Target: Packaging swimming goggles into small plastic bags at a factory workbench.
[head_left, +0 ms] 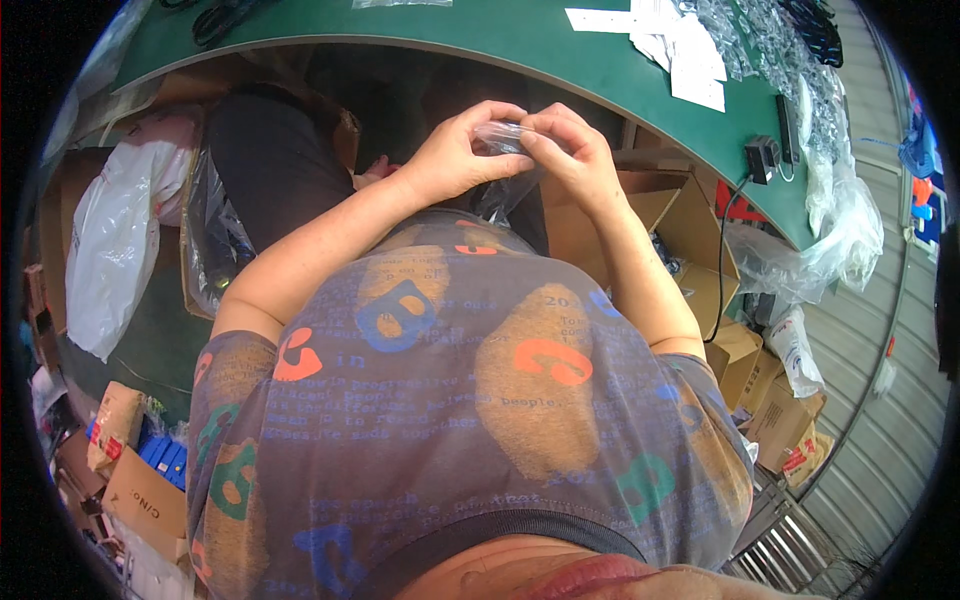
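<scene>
Between my two hands, in front of my chest and just short of the table edge, is a clear plastic bag (pixel 500 134). My left hand (pixel 468 152) curls round its left side, thumb below and fingers above. With thumb and fingers pinched, my right hand (pixel 568 150) grips the bag's right side. Part of the clear plastic hangs down below the hands. Whether anything lies inside the bag I cannot make out.
The green table (pixel 450 35) curves across the top, bearing white paper slips (pixel 690 70), a heap of clear bags (pixel 750 40) and a small black device (pixel 762 158) with a cable. An open cardboard box (pixel 700 225) stands at right. A white plastic sack (pixel 125 230) lies at left.
</scene>
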Demonstrator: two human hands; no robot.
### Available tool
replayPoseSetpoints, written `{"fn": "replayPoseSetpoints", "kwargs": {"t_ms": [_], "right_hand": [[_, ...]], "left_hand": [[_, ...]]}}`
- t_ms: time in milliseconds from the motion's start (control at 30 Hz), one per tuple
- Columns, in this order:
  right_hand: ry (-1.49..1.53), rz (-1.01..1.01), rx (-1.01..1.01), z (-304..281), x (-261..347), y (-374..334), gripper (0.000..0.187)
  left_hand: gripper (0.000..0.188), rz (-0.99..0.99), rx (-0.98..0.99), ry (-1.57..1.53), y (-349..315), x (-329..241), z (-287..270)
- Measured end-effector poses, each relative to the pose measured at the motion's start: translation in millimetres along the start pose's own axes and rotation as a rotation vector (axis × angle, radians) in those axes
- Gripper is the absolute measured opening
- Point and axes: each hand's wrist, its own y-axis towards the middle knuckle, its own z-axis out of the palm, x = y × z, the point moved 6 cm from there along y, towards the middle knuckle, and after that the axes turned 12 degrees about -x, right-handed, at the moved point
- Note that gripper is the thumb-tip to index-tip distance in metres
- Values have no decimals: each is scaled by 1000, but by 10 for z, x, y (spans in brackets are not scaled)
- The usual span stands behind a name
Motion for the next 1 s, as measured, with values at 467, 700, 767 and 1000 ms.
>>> {"fn": "replayPoseSetpoints", "kwargs": {"t_ms": [467, 700, 767, 1000], "right_hand": [[-157, -140, 94, 42, 159, 139, 15], [-324, -223, 128, 52, 260, 172, 10], [-318, -237, 125, 51, 221, 179, 12], [-322, -121, 216, 159, 288, 232, 18]], "left_hand": [[59, 23, -41, 104, 2, -22, 7], [61, 75, -46, 92, 7, -43, 57], [62, 67, -52, 95, 1, -52, 54], [64, 76, -52, 165, -6, -97, 50]]}}
